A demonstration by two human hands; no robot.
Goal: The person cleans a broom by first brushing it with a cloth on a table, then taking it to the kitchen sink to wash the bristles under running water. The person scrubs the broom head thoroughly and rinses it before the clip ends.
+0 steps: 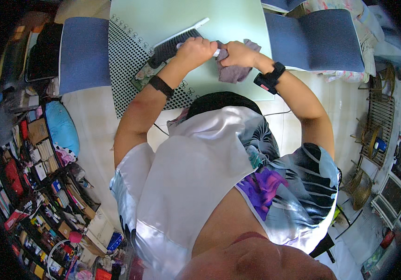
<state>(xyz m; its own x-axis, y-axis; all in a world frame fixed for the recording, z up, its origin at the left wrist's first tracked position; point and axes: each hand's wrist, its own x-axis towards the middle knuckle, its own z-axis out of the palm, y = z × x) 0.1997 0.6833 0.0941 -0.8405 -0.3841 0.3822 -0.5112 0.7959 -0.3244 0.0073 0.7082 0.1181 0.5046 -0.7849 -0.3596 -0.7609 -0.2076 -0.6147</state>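
My left hand [197,51] is closed around a white object [216,53], probably a handle, whose ends show on either side of the fist. Close beside it, my right hand [239,54] grips a greyish-purple cloth [235,72], which hangs over the table and bunches near the white object's end. A dark grey ribbed item [167,49] lies behind my left hand; its kind is unclear. Along its far edge runs a thin white stick-like object [201,23]. Under my left forearm is a flat item with a floral print [143,75], partly hidden.
The pale green table [235,17] has a black lattice pattern at its left corner. Blue padded chairs stand at the left [85,54] and right [330,40]. A crowded shelf [50,189] fills the lower left. Rattan furniture [379,129] is at the right.
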